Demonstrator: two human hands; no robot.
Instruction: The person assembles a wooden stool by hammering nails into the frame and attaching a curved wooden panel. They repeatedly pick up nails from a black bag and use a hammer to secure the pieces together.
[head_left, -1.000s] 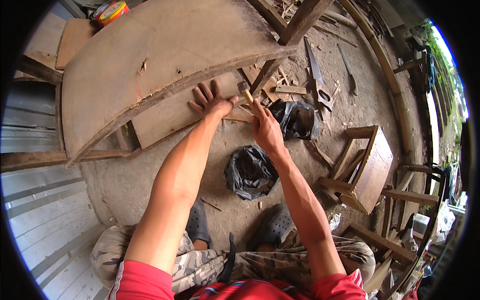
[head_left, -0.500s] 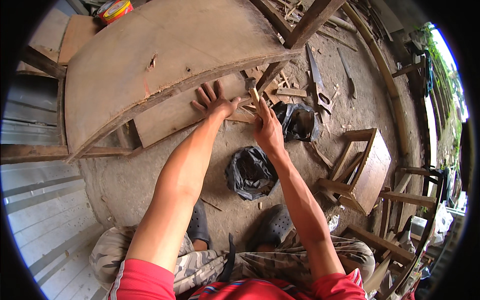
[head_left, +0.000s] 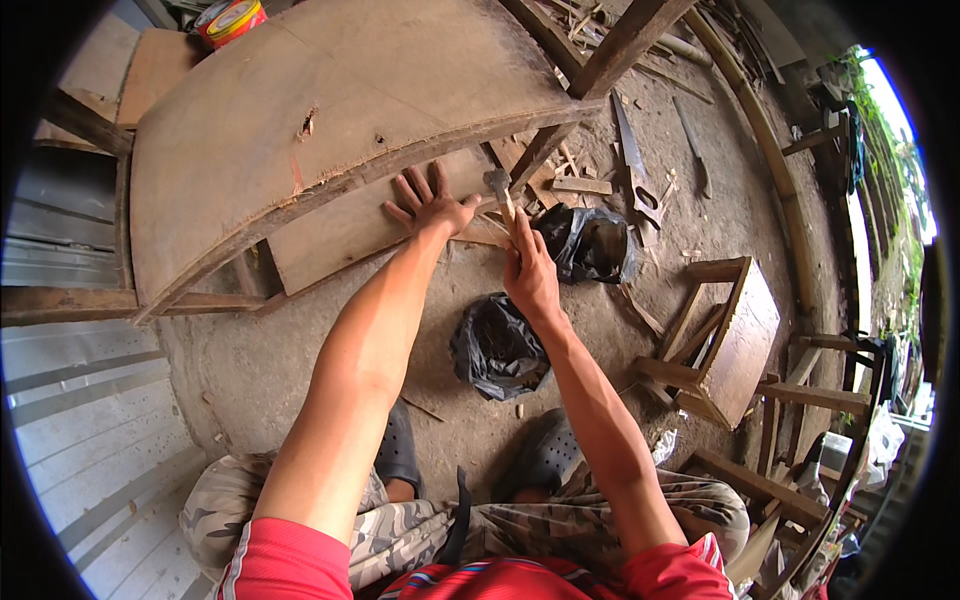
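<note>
My left hand [head_left: 432,205] lies with its fingers spread on a lower wooden board [head_left: 345,228], beneath the front edge of a larger tabletop [head_left: 300,110]. To its right, my right hand [head_left: 532,268] is closed around the handle of a hammer [head_left: 502,190]. The metal head points away from me and stands clear of the tabletop's edge. The tabletop has a worn front rim and a splintered hole in its surface. Whatever lies directly under my left palm is hidden.
Two black plastic bags [head_left: 500,348] [head_left: 592,245] stand open on the dirt floor. A hand saw [head_left: 632,160], a long knife [head_left: 692,145] and wood scraps lie farther off. A small wooden stool [head_left: 740,345] rests tipped at right. Corrugated metal sheets [head_left: 105,420] line the left.
The hammer head has swung slightly toward me and left, and my right hand has shifted a little with it. My left hand stays in place.
</note>
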